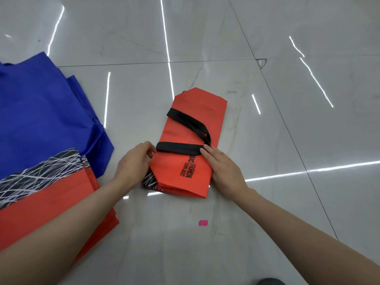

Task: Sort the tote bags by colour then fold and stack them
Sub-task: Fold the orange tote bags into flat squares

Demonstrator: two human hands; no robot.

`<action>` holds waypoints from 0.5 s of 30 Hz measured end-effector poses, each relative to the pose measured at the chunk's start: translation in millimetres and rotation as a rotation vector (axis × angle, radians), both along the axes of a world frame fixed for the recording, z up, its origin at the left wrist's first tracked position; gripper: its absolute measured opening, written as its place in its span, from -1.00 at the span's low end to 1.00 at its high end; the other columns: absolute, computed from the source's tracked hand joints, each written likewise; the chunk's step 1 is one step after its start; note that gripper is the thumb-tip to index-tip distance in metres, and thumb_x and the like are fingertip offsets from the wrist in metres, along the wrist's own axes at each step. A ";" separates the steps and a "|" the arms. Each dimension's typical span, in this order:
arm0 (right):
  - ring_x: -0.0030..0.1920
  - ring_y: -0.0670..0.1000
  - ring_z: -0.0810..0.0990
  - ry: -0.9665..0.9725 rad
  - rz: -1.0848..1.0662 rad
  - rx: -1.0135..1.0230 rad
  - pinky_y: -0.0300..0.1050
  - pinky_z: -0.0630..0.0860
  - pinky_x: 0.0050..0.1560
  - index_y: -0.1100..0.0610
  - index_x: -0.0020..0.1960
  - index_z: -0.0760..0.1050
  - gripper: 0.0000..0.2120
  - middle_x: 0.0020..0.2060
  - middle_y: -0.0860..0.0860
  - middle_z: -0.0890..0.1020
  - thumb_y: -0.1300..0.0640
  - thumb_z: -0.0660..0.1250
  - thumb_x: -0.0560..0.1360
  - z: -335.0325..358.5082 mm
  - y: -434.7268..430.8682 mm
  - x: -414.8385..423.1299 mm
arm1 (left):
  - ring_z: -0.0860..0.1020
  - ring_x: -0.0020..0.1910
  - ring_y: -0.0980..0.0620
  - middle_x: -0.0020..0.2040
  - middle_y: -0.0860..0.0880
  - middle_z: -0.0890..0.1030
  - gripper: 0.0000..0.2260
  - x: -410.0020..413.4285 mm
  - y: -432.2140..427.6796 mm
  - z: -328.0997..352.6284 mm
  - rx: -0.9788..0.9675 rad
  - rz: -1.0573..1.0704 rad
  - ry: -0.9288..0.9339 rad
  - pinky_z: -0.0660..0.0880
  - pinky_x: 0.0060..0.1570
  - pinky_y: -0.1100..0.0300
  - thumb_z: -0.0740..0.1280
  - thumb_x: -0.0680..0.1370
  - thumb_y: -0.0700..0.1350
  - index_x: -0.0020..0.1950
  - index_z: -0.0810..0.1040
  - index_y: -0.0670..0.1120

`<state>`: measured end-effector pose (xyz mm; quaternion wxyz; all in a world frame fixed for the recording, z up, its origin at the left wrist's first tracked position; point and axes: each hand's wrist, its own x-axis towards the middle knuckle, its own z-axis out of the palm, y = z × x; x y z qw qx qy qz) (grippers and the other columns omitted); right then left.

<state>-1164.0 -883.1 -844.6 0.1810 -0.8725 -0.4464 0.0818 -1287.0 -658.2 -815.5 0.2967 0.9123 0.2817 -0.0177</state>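
Hands meet at centre: my left hand [133, 161] curls round the 9 o'clock edge of the folded orange tote bag [197, 112], while my right hand [222, 169] presses flat at 3 o'clock. Black handles [178, 150] lie loose on top toward 12. If I lift either hand, the springy fold may open. Blue bags [41, 112] lie at 10 o'clock.

We've got a bright, even scene here. The glossy floor [267, 27] throws back thin white streaks of overhead light, from the upper left across to the right edge, with one long streak at centre right. Shadows are soft and faint. Tile lines bow toward the edges, a wide-angle bend. Lettering on the folded orange bag [185, 167] reads sharp at centre. The forearms [61, 233] along the bottom look slightly soft.
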 end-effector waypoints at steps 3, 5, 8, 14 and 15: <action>0.34 -0.02 0.40 0.192 -0.120 0.142 -0.40 0.16 0.33 0.15 0.38 0.41 -0.54 0.35 0.05 0.46 0.23 0.11 0.49 3.5 -2.6 6.0 | 0.52 -0.11 0.00 0.16 -0.02 0.42 -0.56 -2.5 6.2 -3.9 -0.159 -0.068 -0.101 0.51 -0.02 -0.02 0.13 0.52 -0.41 0.20 0.40 0.09; 0.30 -0.11 0.38 0.297 -0.159 0.211 -0.48 0.13 0.31 0.13 0.36 0.44 -0.56 0.32 0.02 0.48 0.19 0.12 0.50 6.2 -5.1 8.7 | 0.50 -0.04 0.15 0.22 0.02 0.32 -0.43 -3.9 6.8 -6.6 -0.249 -0.100 -0.172 0.49 0.02 0.22 0.14 0.53 -0.42 0.25 0.29 0.24; 0.26 -0.14 0.43 0.402 -0.188 0.285 -0.49 0.21 0.29 0.15 0.32 0.48 -0.63 0.26 -0.02 0.51 0.25 0.19 0.52 11.9 -9.3 10.4 | 0.45 0.07 0.19 0.25 -0.01 0.31 -0.30 -2.5 8.3 -7.5 -0.376 -0.145 -0.216 0.37 0.01 0.51 0.22 0.52 -0.43 0.34 0.25 0.34; -0.48 -0.18 0.28 0.576 -0.458 0.357 -0.25 0.18 -0.39 0.02 -0.43 0.29 -0.59 -0.52 -0.19 0.28 0.13 0.28 0.57 27.4 -1.5 3.5 | 0.51 -0.05 0.16 0.05 -0.01 0.49 -0.76 5.4 4.6 0.5 -0.469 -0.113 -0.277 0.41 -0.05 0.40 0.31 0.55 -0.05 -0.01 0.51 0.35; -0.48 -0.16 0.21 0.620 -0.519 0.394 -0.22 0.14 -0.40 0.03 -0.44 0.20 -0.55 -0.53 -0.16 0.24 0.04 0.28 0.56 29.0 3.4 0.2 | 0.51 -0.10 0.14 0.00 -0.03 0.52 -0.90 6.8 1.7 0.9 -0.502 -0.062 -0.269 0.43 -0.07 0.34 0.27 0.55 -0.01 -0.06 0.56 0.17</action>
